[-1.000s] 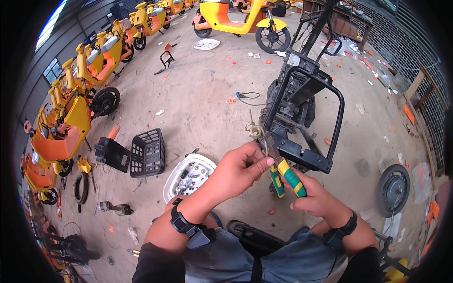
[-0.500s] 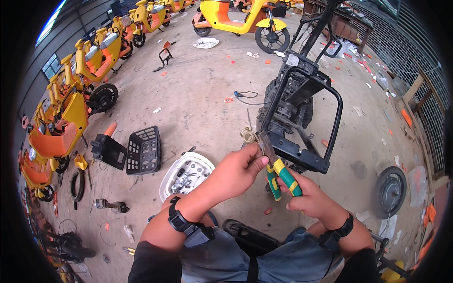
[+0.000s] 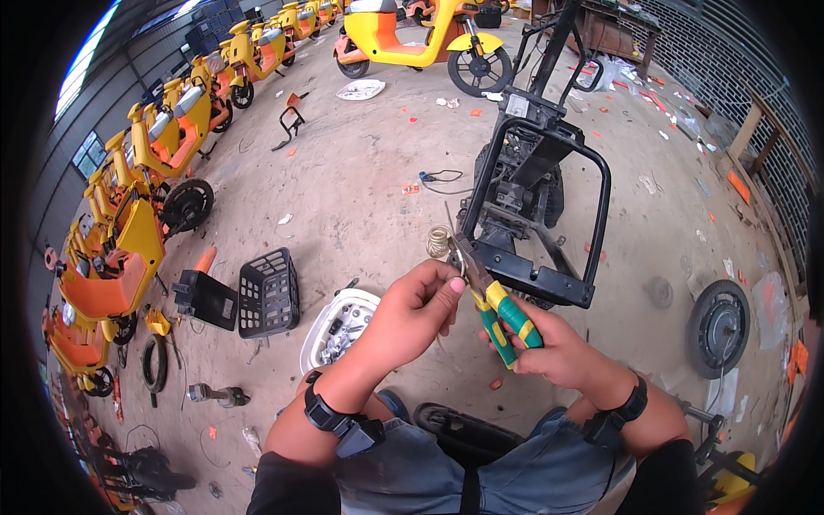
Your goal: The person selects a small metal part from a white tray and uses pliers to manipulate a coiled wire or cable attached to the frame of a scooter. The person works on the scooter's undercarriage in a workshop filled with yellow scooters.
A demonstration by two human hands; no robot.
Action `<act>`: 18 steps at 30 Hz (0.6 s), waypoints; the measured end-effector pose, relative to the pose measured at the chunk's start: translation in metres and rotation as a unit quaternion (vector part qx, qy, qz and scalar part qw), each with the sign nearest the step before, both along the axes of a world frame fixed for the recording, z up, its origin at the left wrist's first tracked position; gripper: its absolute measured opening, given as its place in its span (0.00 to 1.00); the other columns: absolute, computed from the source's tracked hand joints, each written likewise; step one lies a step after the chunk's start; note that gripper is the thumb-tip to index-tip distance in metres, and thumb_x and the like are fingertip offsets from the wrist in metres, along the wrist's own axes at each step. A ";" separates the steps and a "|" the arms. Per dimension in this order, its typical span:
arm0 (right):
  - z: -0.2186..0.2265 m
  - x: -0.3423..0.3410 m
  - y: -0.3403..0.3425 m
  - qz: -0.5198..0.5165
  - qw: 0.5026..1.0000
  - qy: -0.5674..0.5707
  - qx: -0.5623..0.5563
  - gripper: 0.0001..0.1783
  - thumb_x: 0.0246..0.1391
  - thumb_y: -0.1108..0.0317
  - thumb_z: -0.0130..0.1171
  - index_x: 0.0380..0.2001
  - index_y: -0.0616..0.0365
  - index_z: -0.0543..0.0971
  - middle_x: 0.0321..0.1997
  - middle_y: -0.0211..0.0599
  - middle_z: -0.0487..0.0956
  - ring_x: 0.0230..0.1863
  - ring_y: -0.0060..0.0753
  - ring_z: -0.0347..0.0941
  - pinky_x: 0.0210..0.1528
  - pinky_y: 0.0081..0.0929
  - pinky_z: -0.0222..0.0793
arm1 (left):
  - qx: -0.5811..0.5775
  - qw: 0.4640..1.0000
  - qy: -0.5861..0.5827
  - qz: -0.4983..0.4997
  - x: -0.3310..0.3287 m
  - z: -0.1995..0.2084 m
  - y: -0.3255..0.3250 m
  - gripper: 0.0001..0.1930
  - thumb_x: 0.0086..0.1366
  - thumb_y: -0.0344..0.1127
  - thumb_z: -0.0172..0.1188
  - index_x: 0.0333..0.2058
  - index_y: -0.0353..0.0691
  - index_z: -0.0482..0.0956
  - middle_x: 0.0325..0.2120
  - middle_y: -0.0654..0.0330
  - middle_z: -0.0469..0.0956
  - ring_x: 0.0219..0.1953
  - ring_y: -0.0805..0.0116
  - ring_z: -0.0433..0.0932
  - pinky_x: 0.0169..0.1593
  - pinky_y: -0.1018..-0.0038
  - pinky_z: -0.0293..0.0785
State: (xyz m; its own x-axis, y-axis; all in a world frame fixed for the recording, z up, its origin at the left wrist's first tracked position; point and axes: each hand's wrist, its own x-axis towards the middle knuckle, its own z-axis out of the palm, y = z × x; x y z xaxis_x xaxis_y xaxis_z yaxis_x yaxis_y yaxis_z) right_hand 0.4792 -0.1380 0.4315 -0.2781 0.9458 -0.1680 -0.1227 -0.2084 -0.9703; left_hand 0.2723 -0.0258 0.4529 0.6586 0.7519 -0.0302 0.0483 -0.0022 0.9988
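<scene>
My left hand [image 3: 422, 307] is closed, thumb and fingers pinching the lower end of a pale metal wire coil [image 3: 439, 241]. One straight end of the wire points up above the loops. Closed round the green and yellow handles of a pair of pliers [image 3: 499, 319] is my right hand [image 3: 562, 348]. The jaws lie against the wire just beside my left fingertips; whether they bite it I cannot tell. Behind both hands stands a black scooter frame [image 3: 539, 206] with a looped tube at its near end.
A white tub [image 3: 305, 343] of bolts and small parts sits left of my knees, near a black basket [image 3: 268, 292]. A wheel [image 3: 717, 330] lies at the right. Yellow scooters [image 3: 176, 137] line the left side, and another scooter [image 3: 412, 39] stands at the back.
The coil has turned, so its stacked loops show more plainly. Both hands stay close together, the pliers' jaws now across the wire beside my left fingers. The whole view has shifted slightly.
</scene>
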 end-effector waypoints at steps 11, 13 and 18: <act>0.015 0.005 -0.006 0.038 0.996 0.036 -0.065 0.49 0.40 0.87 0.47 0.71 0.56 0.52 0.58 0.41 0.69 0.59 0.33 0.68 0.52 0.35 0.75 | 0.179 0.980 -0.023 0.084 0.006 0.003 0.003 0.23 0.66 0.31 0.62 0.57 0.38 0.65 0.44 0.62 0.73 0.46 0.73 0.72 0.49 0.73 0.72; 0.015 0.004 -0.008 0.038 0.997 0.039 -0.060 0.48 0.41 0.87 0.47 0.70 0.56 0.52 0.59 0.42 0.69 0.58 0.33 0.69 0.50 0.37 0.78 | 0.124 0.987 -0.035 0.100 0.007 -0.006 0.005 0.22 0.65 0.29 0.62 0.55 0.38 0.66 0.42 0.62 0.74 0.44 0.74 0.73 0.48 0.75 0.72; 0.018 0.008 -0.009 0.051 0.995 0.036 -0.075 0.47 0.41 0.86 0.46 0.70 0.56 0.53 0.60 0.45 0.69 0.57 0.36 0.70 0.52 0.37 0.75 | 0.092 0.964 -0.124 0.218 0.002 0.004 0.011 0.14 0.66 0.27 0.60 0.47 0.37 0.67 0.34 0.61 0.75 0.33 0.72 0.76 0.38 0.75 0.74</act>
